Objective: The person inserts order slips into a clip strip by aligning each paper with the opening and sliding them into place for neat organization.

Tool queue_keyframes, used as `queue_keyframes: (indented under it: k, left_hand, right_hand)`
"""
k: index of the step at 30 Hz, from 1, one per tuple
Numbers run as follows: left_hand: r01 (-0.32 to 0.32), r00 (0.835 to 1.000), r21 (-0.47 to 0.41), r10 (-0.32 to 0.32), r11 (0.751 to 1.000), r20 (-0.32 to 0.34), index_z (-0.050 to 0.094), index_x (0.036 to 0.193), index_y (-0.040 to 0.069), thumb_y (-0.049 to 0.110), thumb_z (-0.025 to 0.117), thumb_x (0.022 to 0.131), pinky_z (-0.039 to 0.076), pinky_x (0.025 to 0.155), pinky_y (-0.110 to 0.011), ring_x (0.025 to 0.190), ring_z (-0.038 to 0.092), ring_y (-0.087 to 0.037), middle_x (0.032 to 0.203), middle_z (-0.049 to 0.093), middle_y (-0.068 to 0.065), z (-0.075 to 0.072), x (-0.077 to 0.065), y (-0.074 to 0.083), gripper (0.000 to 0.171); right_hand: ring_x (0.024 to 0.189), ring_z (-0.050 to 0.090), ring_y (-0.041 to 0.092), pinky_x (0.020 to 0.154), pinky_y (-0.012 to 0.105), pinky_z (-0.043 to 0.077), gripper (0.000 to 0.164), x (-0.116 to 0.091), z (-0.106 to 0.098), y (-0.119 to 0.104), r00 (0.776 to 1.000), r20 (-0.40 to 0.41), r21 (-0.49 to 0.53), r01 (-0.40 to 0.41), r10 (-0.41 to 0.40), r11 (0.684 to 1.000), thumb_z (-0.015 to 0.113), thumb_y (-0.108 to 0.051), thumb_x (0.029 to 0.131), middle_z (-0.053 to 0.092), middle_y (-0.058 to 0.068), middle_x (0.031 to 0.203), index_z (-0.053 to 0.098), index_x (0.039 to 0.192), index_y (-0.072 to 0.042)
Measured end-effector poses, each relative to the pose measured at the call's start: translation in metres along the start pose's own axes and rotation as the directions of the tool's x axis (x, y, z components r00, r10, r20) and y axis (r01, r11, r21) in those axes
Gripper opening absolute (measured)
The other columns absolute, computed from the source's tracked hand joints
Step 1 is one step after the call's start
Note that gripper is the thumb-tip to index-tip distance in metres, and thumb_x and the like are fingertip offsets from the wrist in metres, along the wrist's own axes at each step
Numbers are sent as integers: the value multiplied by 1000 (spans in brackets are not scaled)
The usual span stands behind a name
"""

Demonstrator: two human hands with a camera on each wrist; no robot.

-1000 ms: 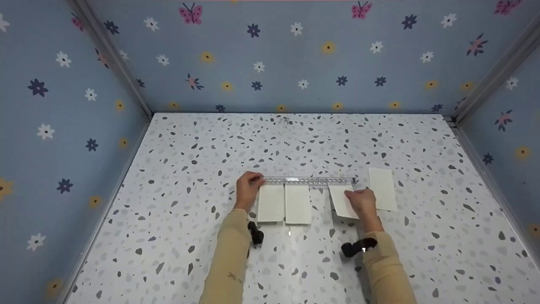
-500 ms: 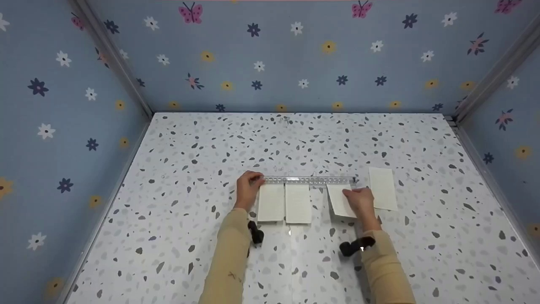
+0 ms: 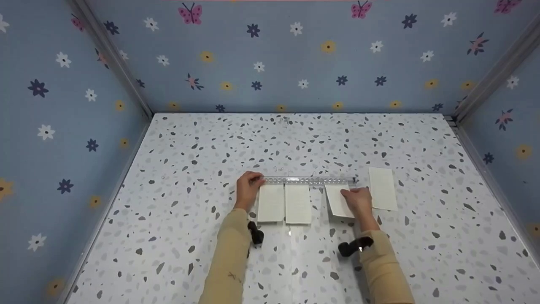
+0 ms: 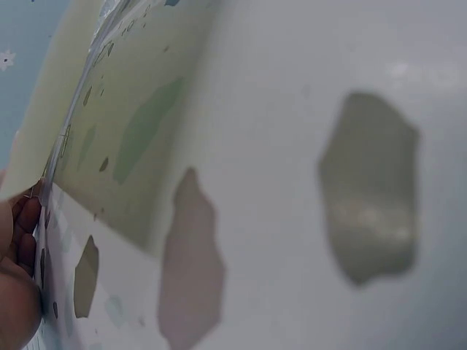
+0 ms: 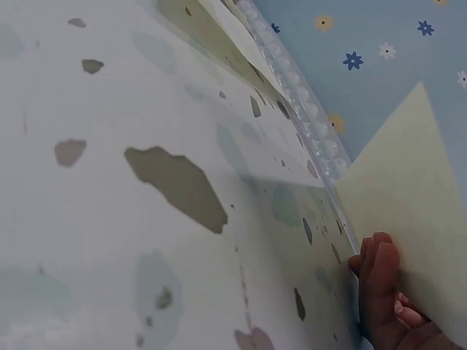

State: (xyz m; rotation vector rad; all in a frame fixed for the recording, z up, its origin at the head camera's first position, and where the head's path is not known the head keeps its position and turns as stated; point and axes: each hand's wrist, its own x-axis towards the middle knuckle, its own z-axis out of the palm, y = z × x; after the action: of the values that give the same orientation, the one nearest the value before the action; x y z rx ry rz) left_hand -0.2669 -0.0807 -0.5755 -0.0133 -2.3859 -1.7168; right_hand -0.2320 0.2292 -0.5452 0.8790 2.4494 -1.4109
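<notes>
My left hand pinches the left end of a clear plastic strip with a row of round shapes along it. Two pale cream paper slips stand side by side against its near edge, toward the left. Between thumb and fingers, my right hand holds another cream paper slip, tilted, its top at the strip's right part. In the right wrist view that slip rises beside the bumpy strip, fingers behind it. The left wrist view shows curled fingers under a slip's corner.
One more cream slip lies flat on the speckled table, right of my right hand. Blue flowered walls enclose the back and both sides. A black wrist camera sits at each cuff.
My right hand has slid slightly left with its paper slip along the strip. My left hand, the strip and the other slips stay where they were.
</notes>
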Motion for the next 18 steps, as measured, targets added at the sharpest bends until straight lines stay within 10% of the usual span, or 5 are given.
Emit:
queue_keyframes:
  k: [18]
  left_hand:
    - [29, 1000, -48, -29, 998, 7, 66, 91, -2, 2, 66, 77, 44, 73, -29, 80, 53, -17, 85, 58, -7, 1, -1, -1, 14]
  right_hand:
    - [97, 50, 31, 83, 37, 41, 49, -2, 3, -4, 999, 20, -11, 31, -30, 999, 59, -24, 82, 50, 23, 109, 45, 115, 9]
